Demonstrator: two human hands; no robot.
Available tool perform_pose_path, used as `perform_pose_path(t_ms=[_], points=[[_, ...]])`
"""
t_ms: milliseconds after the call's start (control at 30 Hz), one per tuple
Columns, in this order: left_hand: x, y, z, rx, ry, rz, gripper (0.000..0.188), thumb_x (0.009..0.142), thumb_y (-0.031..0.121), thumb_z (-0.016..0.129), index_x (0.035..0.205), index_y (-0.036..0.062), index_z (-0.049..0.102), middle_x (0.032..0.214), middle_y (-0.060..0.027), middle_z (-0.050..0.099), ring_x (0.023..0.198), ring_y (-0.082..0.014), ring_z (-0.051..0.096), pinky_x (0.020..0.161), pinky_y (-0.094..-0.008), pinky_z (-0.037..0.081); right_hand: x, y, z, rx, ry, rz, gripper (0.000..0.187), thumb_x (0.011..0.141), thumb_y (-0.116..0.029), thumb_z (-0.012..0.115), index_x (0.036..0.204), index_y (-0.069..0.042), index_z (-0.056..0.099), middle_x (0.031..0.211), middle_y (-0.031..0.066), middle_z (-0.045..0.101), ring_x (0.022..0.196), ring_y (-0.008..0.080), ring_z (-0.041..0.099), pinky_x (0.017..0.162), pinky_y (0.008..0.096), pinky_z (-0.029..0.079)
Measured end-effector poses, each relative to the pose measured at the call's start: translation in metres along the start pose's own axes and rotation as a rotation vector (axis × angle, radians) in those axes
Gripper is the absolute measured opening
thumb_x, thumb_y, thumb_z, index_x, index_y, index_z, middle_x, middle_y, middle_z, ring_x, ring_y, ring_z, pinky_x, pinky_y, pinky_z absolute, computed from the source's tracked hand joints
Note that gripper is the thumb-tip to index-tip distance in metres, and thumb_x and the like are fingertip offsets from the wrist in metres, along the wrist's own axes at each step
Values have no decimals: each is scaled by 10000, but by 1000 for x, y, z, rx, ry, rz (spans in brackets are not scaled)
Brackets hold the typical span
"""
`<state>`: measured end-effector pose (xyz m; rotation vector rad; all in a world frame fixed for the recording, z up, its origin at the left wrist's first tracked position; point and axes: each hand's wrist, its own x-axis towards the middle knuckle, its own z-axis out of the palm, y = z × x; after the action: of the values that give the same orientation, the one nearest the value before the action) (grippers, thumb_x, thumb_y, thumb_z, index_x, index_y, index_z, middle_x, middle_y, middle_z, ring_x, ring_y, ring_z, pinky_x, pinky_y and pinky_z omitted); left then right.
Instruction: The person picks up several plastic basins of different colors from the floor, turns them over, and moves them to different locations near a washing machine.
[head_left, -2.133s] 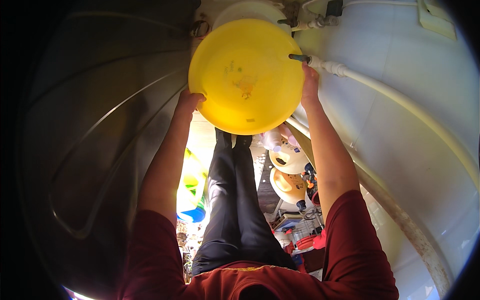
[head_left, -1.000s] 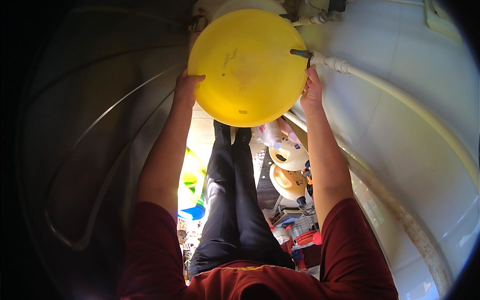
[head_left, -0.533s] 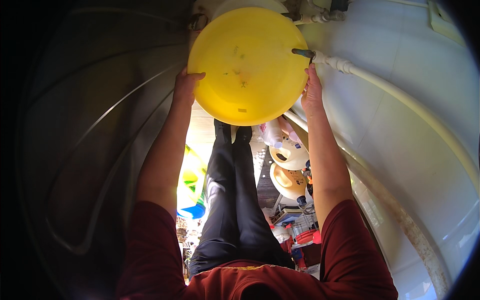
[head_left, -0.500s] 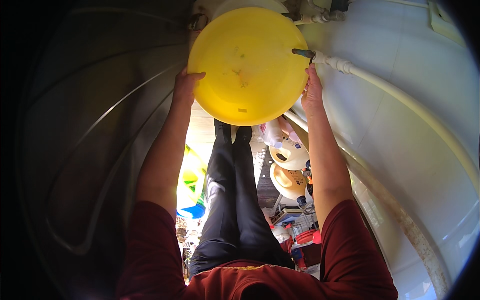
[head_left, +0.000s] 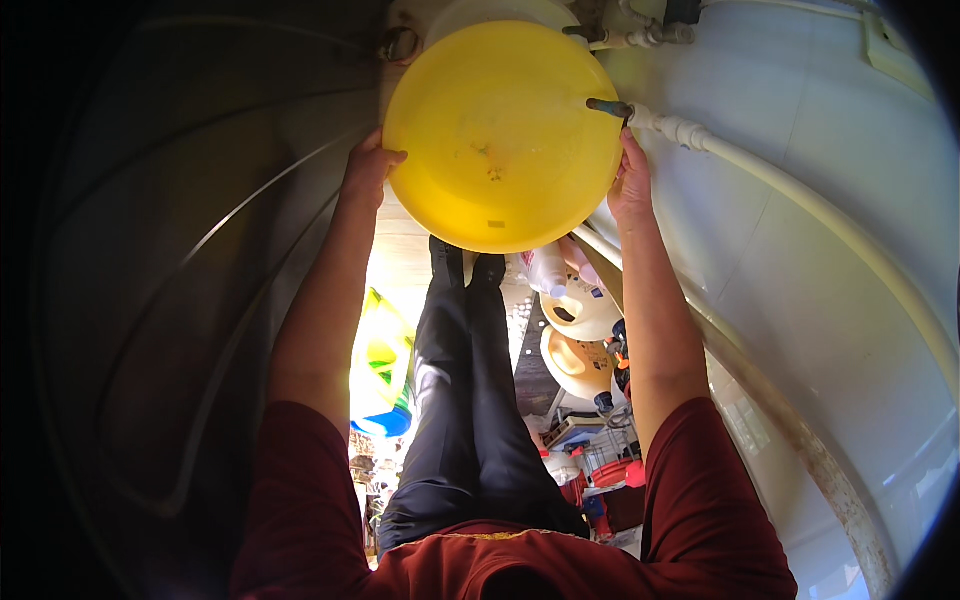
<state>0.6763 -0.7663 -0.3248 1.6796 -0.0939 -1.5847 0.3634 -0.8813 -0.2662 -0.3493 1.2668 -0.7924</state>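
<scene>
- Head view, looking down: we've got the yellow basin [head_left: 503, 135] held out in front of us, up between the dark tank [head_left: 180, 300] on our left and the white tank [head_left: 800, 250] on our right.
- Its rim sits right under the tap [head_left: 610, 106] at the end of the white pipe [head_left: 800, 200]; whether the two touch, we cannot tell.
- To do this well, we'd judge: keep the basin level, both sides gripped evenly, rim tucked under that tap so nothing spills past the edge.
- Left hand [head_left: 368, 172]: clamped on the basin's left rim, thumb over the edge, the fingers hidden behind it.
- Right hand [head_left: 632, 185]: pressed against the right rim just below the tap, wrapped round the edge, narrow, nothing else in it.
- Below, our dark trousers [head_left: 465, 400] run down to the floor, with cream-coloured jugs [head_left: 580, 335] and a yellow-green container [head_left: 382, 370] beside our legs.
</scene>
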Motion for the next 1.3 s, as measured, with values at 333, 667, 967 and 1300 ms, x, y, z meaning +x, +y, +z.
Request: perform_pose_path(t_ms=[333,667,967,1300], points=[[-9,7,-4,89,-104,-25,493,639,-77,494,1112,62,484,961,-38,558,865,-148,528,754,-260,396,0,0,-1,-40,27,5,330,713,-394,621,883,-113,584,816,-25,599,777,77,517,724,225,363],[-11,17,-5,337,-82,-117,521,708,-62,468,1195,116,420,1105,-39,517,1026,-170,482,873,-347,366,-3,2,2,-138,96,3,320,670,-470,636,779,-178,562,704,-74,553,624,36,435,552,201,268],[-17,7,-1,364,15,2,438,644,-114,458,1044,54,521,872,-40,569,749,-135,535,620,-264,438,-9,-1,8,-122,74,16,340,657,-487,644,749,-178,537,693,-67,550,605,41,426,543,200,266],[-14,2,-1,391,75,68,319,681,-74,469,974,36,532,795,-44,575,677,-120,534,555,-242,424,-5,3,-1,-110,106,35,466,751,-417,567,1024,-41,530,961,58,580,896,162,536,800,285,399]])
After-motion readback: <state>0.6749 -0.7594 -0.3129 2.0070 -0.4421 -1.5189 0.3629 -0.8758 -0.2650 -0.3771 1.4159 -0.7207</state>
